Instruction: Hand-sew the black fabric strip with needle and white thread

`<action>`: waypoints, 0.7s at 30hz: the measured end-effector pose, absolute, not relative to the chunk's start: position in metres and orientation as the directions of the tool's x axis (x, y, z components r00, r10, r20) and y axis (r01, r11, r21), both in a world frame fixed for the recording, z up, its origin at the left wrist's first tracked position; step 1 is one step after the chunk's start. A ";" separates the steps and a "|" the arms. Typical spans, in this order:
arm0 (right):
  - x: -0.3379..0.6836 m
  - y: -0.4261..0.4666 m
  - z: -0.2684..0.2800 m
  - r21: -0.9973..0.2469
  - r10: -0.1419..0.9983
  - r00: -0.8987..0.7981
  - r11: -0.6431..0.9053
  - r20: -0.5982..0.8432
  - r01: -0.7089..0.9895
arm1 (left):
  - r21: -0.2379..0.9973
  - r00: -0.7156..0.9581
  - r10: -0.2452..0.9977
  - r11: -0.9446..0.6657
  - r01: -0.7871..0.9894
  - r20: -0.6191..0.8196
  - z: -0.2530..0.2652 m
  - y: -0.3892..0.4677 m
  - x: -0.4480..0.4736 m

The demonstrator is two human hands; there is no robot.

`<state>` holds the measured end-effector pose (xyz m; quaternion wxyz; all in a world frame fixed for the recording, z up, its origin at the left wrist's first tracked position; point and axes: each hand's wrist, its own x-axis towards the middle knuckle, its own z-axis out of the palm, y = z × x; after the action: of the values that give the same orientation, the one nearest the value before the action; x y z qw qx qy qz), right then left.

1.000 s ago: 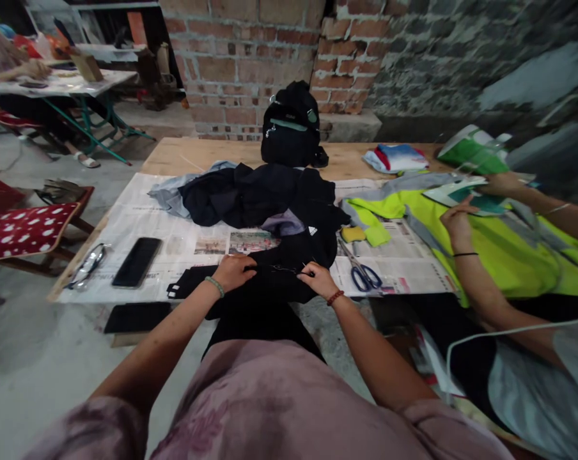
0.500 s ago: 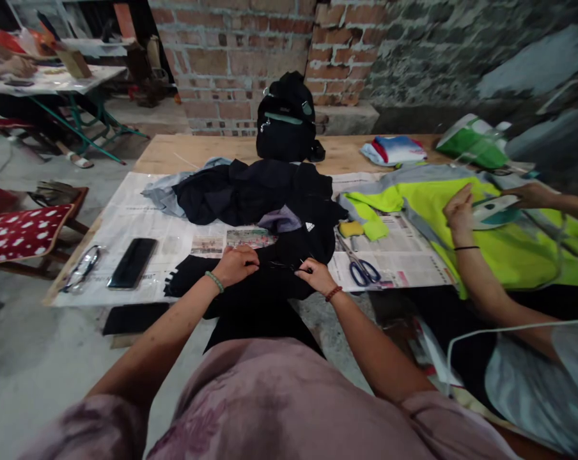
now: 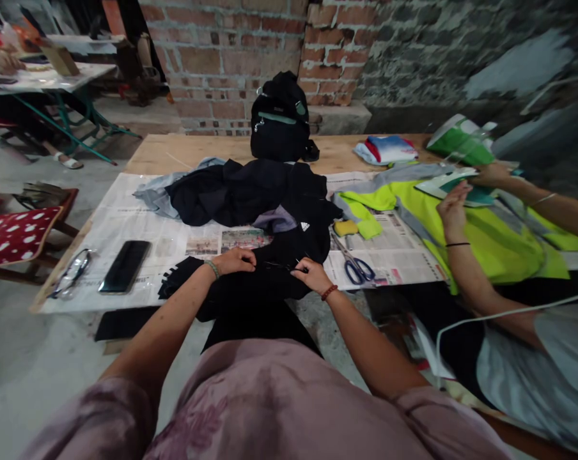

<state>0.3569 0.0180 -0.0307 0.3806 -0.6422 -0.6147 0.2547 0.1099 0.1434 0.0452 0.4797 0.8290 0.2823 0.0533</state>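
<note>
A black garment (image 3: 250, 287) with a small white logo lies across my lap and over the table's front edge. My left hand (image 3: 237, 260) is closed, pinching the black cloth between thumb and fingers. To its right, my right hand (image 3: 312, 276) is closed too, its fingertips pinched at the same cloth. A thin, pale, needle-like sliver shows by those fingertips, too small to make out surely. Between the hands, faint light lines run along the cloth. Blue-handled scissors (image 3: 359, 269) lie open just right of my right hand, below a yellow sponge-like block (image 3: 345, 227).
Newspaper (image 3: 111, 217) covers the table's front. On it lie a phone (image 3: 124, 267), glasses (image 3: 72, 273) and dark clothing (image 3: 226, 191). Behind stands a black backpack (image 3: 279, 124). At right, a co-worker's hands move an iron (image 3: 454, 185) over a yellow reflective garment (image 3: 423, 220).
The view has shifted slightly. My hands stay at the black garment, nearly unmoved. The co-worker's iron has moved up and away over the yellow garment.
</note>
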 end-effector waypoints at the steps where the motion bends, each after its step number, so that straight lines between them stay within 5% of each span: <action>1: 0.357 0.018 -0.031 -0.803 0.983 0.114 0.047 0.142 0.595 | 0.826 0.832 0.534 -0.393 0.403 -0.152 0.047 0.142 0.108; 21: 0.356 0.017 -0.030 -0.811 0.980 0.135 0.042 0.148 0.583 | 0.640 0.667 0.745 -0.505 0.579 -0.016 0.033 0.099 0.088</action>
<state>0.3557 0.0173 -0.0302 0.3910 -0.6439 -0.6069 0.2535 0.0881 0.0986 0.0329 0.3136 0.8575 0.3860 0.1318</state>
